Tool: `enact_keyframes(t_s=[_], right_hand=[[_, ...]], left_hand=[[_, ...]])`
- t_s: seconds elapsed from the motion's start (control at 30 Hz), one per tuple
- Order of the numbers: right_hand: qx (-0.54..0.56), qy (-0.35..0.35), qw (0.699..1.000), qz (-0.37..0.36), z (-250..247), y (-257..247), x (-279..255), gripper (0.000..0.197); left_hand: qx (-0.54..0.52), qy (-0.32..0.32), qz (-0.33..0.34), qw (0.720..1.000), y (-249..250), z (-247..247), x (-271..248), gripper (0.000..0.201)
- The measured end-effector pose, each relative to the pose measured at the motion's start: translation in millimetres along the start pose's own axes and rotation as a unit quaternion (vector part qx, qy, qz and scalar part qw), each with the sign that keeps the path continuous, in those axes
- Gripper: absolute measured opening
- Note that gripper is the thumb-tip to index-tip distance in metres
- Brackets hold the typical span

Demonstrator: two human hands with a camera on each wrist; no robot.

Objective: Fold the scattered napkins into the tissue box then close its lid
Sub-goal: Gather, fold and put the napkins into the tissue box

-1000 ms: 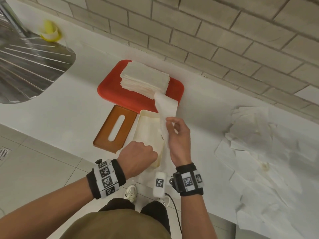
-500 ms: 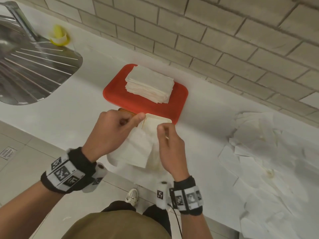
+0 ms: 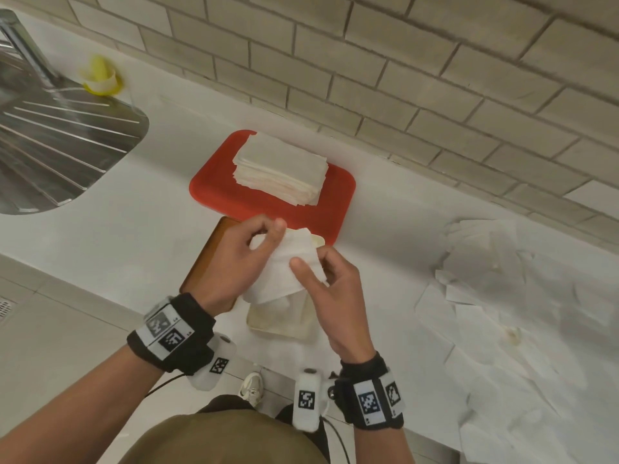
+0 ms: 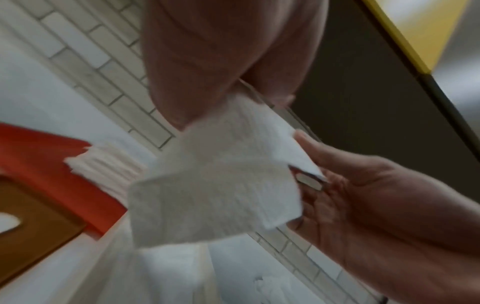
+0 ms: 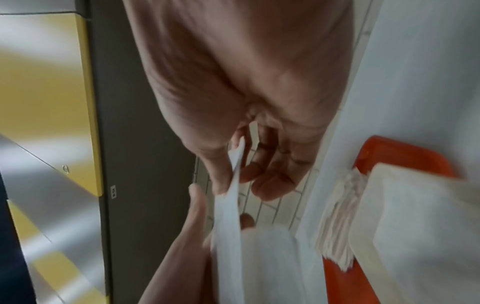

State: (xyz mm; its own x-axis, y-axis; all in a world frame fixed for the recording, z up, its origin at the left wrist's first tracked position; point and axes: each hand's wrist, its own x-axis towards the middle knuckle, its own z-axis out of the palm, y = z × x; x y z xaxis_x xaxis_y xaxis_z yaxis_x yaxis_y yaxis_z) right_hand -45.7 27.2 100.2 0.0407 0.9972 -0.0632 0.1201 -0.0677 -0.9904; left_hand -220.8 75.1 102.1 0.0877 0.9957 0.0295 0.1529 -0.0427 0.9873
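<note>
Both hands hold one white napkin (image 3: 284, 269) folded over, above the open cream tissue box (image 3: 278, 324). My left hand (image 3: 234, 262) pinches the napkin's upper left edge; my right hand (image 3: 330, 283) pinches its right side with the thumb on top. The left wrist view shows the napkin (image 4: 215, 185) doubled over between both hands. In the right wrist view the napkin (image 5: 233, 205) appears edge-on. The brown slotted lid (image 3: 204, 259) lies left of the box, mostly under my left hand. A stack of folded napkins (image 3: 281, 170) sits on a red tray (image 3: 335, 202). Scattered napkins (image 3: 502, 296) cover the counter at right.
A steel sink drainboard (image 3: 57, 145) with a tap lies at the far left, with a yellow object (image 3: 98, 77) beside it. A tiled wall (image 3: 368, 78) runs behind the white counter (image 3: 134, 229). The counter's front edge is just below the box.
The long napkin that my right hand held up has been doubled over; my left hand came off the box and took its left edge. Both hands now hold it above the box.
</note>
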Motion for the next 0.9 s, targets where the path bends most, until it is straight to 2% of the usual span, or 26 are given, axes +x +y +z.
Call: enact_keyframes(t_s=[0.07,0.1,0.2,0.27,0.33,0.37,0.43,0.5,0.53,0.67,0.7,0.73,0.8,0.83,0.9], right_hand=[[0.003,-0.018,1.000,-0.011,-14,-6,10,0.020],[0.009,-0.026,1.000,-0.013,-22,-10,14,0.021],[0.028,-0.034,0.999,-0.003,-39,-16,28,0.023],[0.027,-0.037,0.999,0.012,-42,-16,39,0.021],[-0.023,-0.042,0.999,0.010,-41,-10,53,0.026],[-0.053,-0.046,0.997,0.005,-38,-3,62,0.031],[-0.134,-0.061,0.989,-0.005,-34,20,81,0.042],[-0.228,-0.088,0.969,-0.025,-26,45,99,0.049],[-0.265,-0.102,0.958,-0.030,-22,57,106,0.050],[-0.425,-0.102,0.895,-0.090,-4,83,117,0.045],[-0.452,-0.097,0.880,-0.111,-1,87,118,0.045],[-0.477,-0.094,0.864,-0.129,2,90,119,0.046],[-0.513,-0.092,0.840,-0.152,6,95,119,0.051],[-0.521,-0.090,0.834,-0.156,6,96,119,0.053],[-0.523,-0.092,0.832,-0.160,7,94,120,0.056]], left_hand=[[-0.060,-0.103,-0.041,0.992,-5,-8,-3,0.028],[-0.072,-0.131,-0.054,0.987,-9,-13,-5,0.031],[-0.088,-0.161,-0.060,0.981,-19,-24,-11,0.039],[-0.100,-0.150,-0.084,0.980,-23,-25,-18,0.032],[-0.114,-0.112,-0.138,0.977,-29,-21,-23,0.027],[-0.099,-0.091,-0.160,0.978,-34,-17,-25,0.030],[0.015,-0.048,-0.176,0.983,-51,-9,-28,0.042],[0.141,-0.032,-0.170,0.975,-68,0,-34,0.054],[0.167,-0.030,-0.165,0.972,-73,5,-36,0.058],[0.185,-0.048,-0.140,0.971,-81,16,-39,0.060],[0.232,-0.068,-0.123,0.962,-79,16,-40,0.057],[0.316,-0.082,-0.098,0.940,-75,15,-41,0.053],[0.503,-0.068,-0.035,0.861,-71,13,-42,0.046],[0.551,-0.051,0.008,0.833,-67,13,-39,0.043],[0.559,-0.036,0.098,0.822,-60,12,-27,0.035]])
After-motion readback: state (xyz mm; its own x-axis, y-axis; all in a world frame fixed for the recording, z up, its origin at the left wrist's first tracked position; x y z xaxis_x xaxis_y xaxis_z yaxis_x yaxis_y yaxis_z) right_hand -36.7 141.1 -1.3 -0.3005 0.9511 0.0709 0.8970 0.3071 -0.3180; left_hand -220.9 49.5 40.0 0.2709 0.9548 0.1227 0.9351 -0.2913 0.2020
